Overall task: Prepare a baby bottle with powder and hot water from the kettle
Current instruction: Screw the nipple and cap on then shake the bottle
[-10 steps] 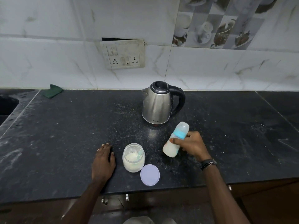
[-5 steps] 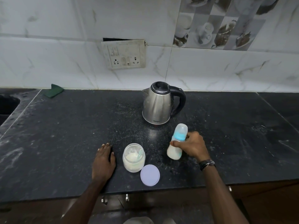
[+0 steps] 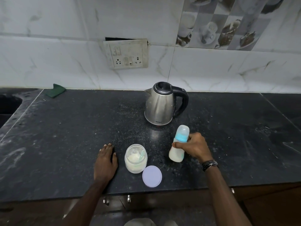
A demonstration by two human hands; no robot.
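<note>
Marble-tiled wall behind, the capped bottle (image 3: 178,145), gripped by curled right-hand fingers (image 3: 180,145) near the bench's front edge, is best swirled gently, upright.

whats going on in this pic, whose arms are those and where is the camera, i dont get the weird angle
There is no machine here. The camera sits on a person's head and looks forward and down, so the two arms coming in from the bottom are that person's own. The wide lens bends the edges.

The right hand grips a baby bottle with a blue collar and a clear cap, holding milky liquid, its fingers curled round it. The left hand rests flat on the dark counter and holds nothing.

Between the hands stands an open powder jar with a scoop inside, its lid lying beside it. Behind them is a steel kettle. A green cloth lies by the wall, below a wall socket.
</note>
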